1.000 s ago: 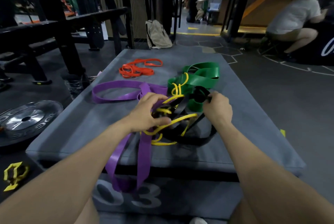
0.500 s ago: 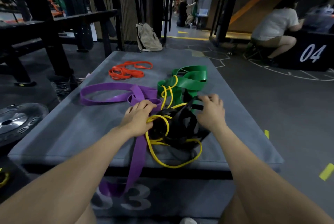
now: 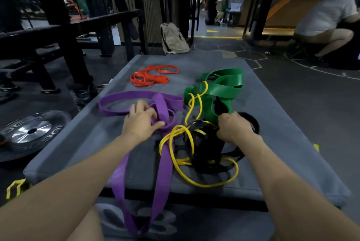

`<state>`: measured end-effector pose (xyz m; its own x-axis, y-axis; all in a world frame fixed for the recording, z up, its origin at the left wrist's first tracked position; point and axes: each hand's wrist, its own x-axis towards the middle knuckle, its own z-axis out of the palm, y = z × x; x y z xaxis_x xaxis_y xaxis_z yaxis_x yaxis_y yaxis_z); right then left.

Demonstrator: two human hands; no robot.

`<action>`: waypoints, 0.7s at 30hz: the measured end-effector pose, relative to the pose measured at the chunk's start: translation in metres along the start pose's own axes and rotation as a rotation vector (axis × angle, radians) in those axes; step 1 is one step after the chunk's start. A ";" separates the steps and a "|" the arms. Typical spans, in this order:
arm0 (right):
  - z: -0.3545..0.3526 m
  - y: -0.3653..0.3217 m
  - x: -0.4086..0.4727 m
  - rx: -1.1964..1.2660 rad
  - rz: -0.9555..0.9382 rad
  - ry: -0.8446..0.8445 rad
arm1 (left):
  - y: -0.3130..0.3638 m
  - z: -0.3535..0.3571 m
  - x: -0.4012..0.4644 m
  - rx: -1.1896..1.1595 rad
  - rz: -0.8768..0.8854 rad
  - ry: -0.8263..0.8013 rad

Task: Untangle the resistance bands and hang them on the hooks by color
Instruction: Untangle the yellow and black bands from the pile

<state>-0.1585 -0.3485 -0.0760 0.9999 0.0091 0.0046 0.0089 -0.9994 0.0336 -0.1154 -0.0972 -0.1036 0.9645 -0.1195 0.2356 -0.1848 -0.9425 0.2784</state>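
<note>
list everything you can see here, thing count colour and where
orange bands: one small pile, orange, far left of the box top, apart from the rest
purple band: one, purple, left side, one end hanging over the near edge
green band: one, green, far right, yellow looped through it
yellow band: one thin, yellow, wound through the black and green
black bands: count unclear, black, near right tangle
padded box: one, grey, centre
weight plate: one, silver and black, floor at left
backpack: one, beige, floor beyond the box
seated person: one, white top, far right
left hand: on the purple band
right hand: closed on the black bands
</note>
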 end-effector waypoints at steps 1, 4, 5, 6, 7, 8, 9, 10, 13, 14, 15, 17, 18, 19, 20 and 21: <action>0.001 -0.002 0.001 0.044 0.008 -0.016 | 0.001 0.003 -0.001 -0.100 -0.115 -0.030; 0.003 -0.005 0.006 0.065 -0.001 -0.005 | 0.009 0.014 0.006 -0.342 -0.299 -0.162; 0.004 -0.005 0.008 0.048 -0.014 -0.014 | 0.012 0.017 0.010 -0.380 -0.308 -0.183; 0.004 -0.005 0.009 0.038 -0.025 -0.026 | 0.015 0.019 0.013 -0.412 -0.319 -0.196; 0.004 -0.005 0.011 0.041 -0.034 -0.042 | 0.017 0.019 0.015 -0.433 -0.338 -0.205; 0.003 -0.004 0.012 0.061 -0.041 -0.056 | 0.018 0.019 0.017 -0.441 -0.354 -0.195; 0.003 -0.004 0.013 0.098 -0.044 -0.072 | 0.017 0.021 0.019 -0.438 -0.363 -0.168; 0.002 -0.004 0.014 0.147 -0.048 -0.085 | 0.016 0.022 0.019 -0.431 -0.369 -0.129; 0.002 -0.009 0.017 0.331 -0.057 -0.061 | 0.008 0.021 0.019 -0.355 -0.334 -0.036; 0.002 -0.012 0.018 0.387 -0.056 -0.031 | 0.003 0.017 0.021 -0.318 -0.305 -0.010; 0.001 -0.015 0.019 0.433 -0.053 0.003 | -0.003 0.013 0.025 -0.275 -0.263 0.023; 0.000 -0.024 0.022 0.509 -0.040 0.066 | -0.014 0.000 0.035 -0.187 -0.171 0.095; -0.001 -0.028 0.024 0.547 -0.033 0.088 | -0.019 -0.007 0.041 -0.137 -0.135 0.125; -0.002 -0.032 0.026 0.575 -0.024 0.105 | -0.023 -0.015 0.046 -0.080 -0.110 0.147; -0.002 -0.036 0.027 0.590 -0.010 0.119 | -0.026 -0.023 0.052 -0.027 -0.095 0.170; -0.003 -0.038 0.028 0.597 0.013 0.133 | -0.028 -0.031 0.057 0.019 -0.084 0.198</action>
<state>-0.1305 -0.3102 -0.0744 0.9911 -0.0377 0.1278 0.0365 -0.8455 -0.5327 -0.0614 -0.0675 -0.0695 0.9199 0.0214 0.3915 -0.1004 -0.9524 0.2879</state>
